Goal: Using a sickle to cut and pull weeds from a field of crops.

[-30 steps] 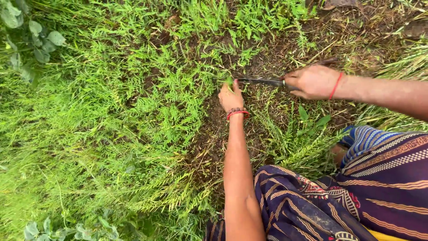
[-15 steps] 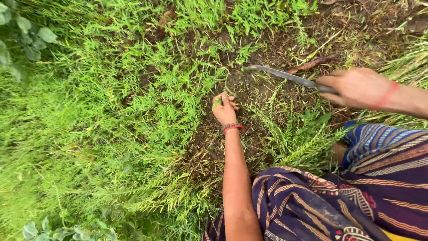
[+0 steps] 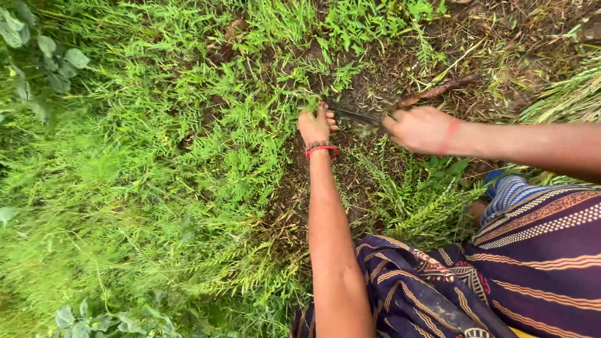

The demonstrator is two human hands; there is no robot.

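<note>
My left hand [image 3: 316, 125], with a red bracelet at the wrist, is closed around a tuft of green grass [image 3: 307, 100] at ground level. My right hand [image 3: 418, 128], also with a red band, grips the handle of a sickle [image 3: 354, 116]. The dark curved blade reaches left and lies right beside the fingers of my left hand, at the base of the tuft. Bare dark soil [image 3: 363, 87] shows around both hands.
Dense green grass [image 3: 156, 188] covers the left half of the view. Broad-leaved plants [image 3: 37, 56] stand at the upper left. A brown stick [image 3: 438, 91] lies beyond my right hand. My purple patterned garment [image 3: 513, 269] fills the lower right.
My right hand swung the sickle out to the right, then brought it back left until the blade is against the tuft. My left hand kept its hold low in the grass.
</note>
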